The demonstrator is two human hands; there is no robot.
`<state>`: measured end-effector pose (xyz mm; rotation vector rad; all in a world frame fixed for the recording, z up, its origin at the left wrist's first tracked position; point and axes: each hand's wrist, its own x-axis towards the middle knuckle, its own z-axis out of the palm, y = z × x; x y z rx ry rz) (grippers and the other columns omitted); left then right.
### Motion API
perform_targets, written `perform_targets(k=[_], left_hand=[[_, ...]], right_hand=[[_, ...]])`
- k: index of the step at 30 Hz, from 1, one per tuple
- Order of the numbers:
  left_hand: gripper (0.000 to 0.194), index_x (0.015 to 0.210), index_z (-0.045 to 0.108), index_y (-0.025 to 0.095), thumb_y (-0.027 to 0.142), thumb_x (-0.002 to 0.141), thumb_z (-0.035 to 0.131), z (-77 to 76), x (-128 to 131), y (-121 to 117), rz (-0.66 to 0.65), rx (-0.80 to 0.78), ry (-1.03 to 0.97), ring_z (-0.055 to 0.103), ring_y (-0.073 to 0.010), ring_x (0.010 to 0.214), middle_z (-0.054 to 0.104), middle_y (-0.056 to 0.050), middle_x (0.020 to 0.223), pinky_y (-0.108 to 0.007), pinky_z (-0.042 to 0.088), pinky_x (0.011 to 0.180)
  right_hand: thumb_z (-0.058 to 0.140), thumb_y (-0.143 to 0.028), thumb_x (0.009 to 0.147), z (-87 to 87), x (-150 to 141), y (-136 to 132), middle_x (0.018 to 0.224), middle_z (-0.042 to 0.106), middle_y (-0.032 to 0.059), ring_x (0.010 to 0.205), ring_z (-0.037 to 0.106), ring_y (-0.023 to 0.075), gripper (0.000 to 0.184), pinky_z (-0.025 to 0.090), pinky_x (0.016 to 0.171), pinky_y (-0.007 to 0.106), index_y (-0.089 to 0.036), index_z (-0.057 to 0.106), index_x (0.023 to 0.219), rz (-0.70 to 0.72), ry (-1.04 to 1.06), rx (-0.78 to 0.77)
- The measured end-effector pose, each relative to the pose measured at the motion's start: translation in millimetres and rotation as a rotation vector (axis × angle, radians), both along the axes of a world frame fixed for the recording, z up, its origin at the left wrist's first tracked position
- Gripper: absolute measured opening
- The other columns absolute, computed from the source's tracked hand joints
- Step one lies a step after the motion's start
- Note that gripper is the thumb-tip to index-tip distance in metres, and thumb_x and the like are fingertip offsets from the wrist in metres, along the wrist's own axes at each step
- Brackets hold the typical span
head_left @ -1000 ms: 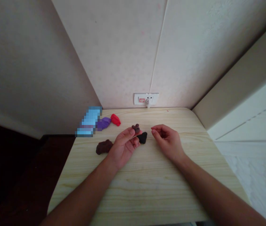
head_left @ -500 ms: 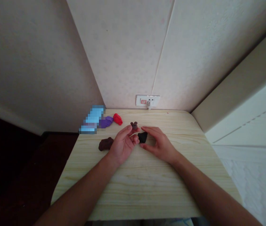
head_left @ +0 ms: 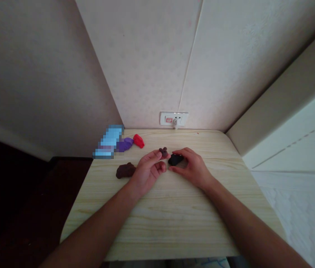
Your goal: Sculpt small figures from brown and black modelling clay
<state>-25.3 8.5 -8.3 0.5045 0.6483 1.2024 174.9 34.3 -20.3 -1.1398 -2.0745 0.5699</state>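
My left hand (head_left: 148,169) pinches a small brown clay piece (head_left: 163,151) with rounded knobs on top, between thumb and fingertips. To its right, my right hand (head_left: 192,167) curves its thumb and fingers around a lump of black modelling clay (head_left: 175,159). Part of that lump is hidden inside the hand. A larger lump of brown modelling clay (head_left: 125,171) lies on the table beside my left wrist, its right end covered by the hand.
Toward the back left of the wood-grain table (head_left: 168,230) lie a purple lump (head_left: 125,144) and a red lump (head_left: 138,141). A blurred-out bright screen (head_left: 108,141) is at the left edge. A wall socket (head_left: 174,118) with a plug sits behind the table.
The brown clay piece has shifted right and turned a little in my left hand. The black lump has moved right, deeper between my right thumb and fingers.
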Motion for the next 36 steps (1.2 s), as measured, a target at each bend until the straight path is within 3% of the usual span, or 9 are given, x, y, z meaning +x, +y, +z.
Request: perform_targets(k=[3, 8, 11, 13, 18, 27, 36], left_hand=[[0.026, 0.097, 0.076, 0.011, 0.027, 0.078, 0.084, -0.4, 2.3, -1.2, -0.017, -0.004, 0.007, 0.062, -0.0094, 0.057, 0.078, -0.009, 0.09, -0.021, 0.049, 0.057], [0.026, 0.094, 0.076, 0.011, 0.026, 0.076, 0.086, -0.3, 4.1, -1.9, 0.005, -0.028, -0.008, 0.062, -0.0095, 0.06, 0.077, -0.007, 0.089, -0.022, 0.05, 0.058], [0.028, 0.096, 0.076, 0.011, 0.026, 0.075, 0.086, -1.0, 5.2, -2.1, -0.004, -0.025, -0.004, 0.062, -0.0092, 0.062, 0.076, -0.008, 0.091, -0.021, 0.049, 0.059], [0.029, 0.096, 0.075, 0.01, 0.026, 0.075, 0.087, -1.5, 6.3, -2.5, -0.004, -0.023, 0.016, 0.062, -0.0091, 0.063, 0.076, -0.008, 0.092, -0.021, 0.049, 0.059], [0.026, 0.091, 0.074, 0.011, 0.027, 0.074, 0.087, -1.8, 8.4, -4.7, -0.002, 0.002, 0.1, 0.062, -0.0094, 0.063, 0.075, -0.007, 0.091, -0.022, 0.047, 0.058], [0.029, 0.084, 0.071, 0.012, 0.033, 0.072, 0.087, -0.4, 9.0, -7.8, -0.036, 0.066, 0.209, 0.059, -0.01, 0.059, 0.071, -0.004, 0.077, -0.023, 0.044, 0.058], [0.026, 0.081, 0.071, 0.013, 0.033, 0.072, 0.086, 0.7, 9.2, -8.8, -0.054, 0.065, 0.218, 0.059, -0.0111, 0.06, 0.07, -0.003, 0.074, -0.025, 0.044, 0.06]], right_hand=[[0.088, -0.034, 0.075, 1.9, -0.1, -1.2, 0.11, 0.072, 0.0115, 0.102, 0.067, 0.0283, 0.051, 0.055, 0.091, 0.045, -0.02, 0.07, 0.12, 0.01, 0.022, 0.033], [0.073, -0.032, 0.09, 8.6, -4.1, -7.4, 0.109, 0.073, 0.0103, 0.103, 0.067, 0.0252, 0.029, 0.054, 0.092, 0.043, -0.021, 0.072, 0.116, -0.027, 0.207, 0.026], [0.073, -0.031, 0.09, 9.1, -8.9, -12.1, 0.107, 0.074, 0.0089, 0.1, 0.069, 0.023, 0.025, 0.055, 0.091, 0.04, -0.022, 0.073, 0.113, 0.016, 0.28, 0.002], [0.076, -0.03, 0.088, 8.1, -10.5, -13.9, 0.107, 0.075, 0.0087, 0.099, 0.069, 0.0225, 0.03, 0.055, 0.091, 0.04, -0.022, 0.072, 0.116, 0.014, 0.29, -0.004], [0.085, -0.03, 0.08, 8.1, -8.9, -14.7, 0.117, 0.075, 0.008, 0.102, 0.068, 0.022, 0.062, 0.055, 0.095, 0.04, -0.024, 0.06, 0.137, 0.023, 0.314, -0.003], [0.084, -0.024, 0.081, 6.5, -13.4, -16.7, 0.109, 0.075, 0.0056, 0.096, 0.069, 0.0191, 0.051, 0.057, 0.091, 0.036, -0.025, 0.066, 0.129, 0.091, 0.488, -0.125], [0.083, -0.026, 0.081, 10.4, -10.8, -18.7, 0.104, 0.073, 0.0061, 0.093, 0.068, 0.0195, 0.045, 0.057, 0.086, 0.036, -0.024, 0.069, 0.123, 0.116, 0.432, -0.128]])
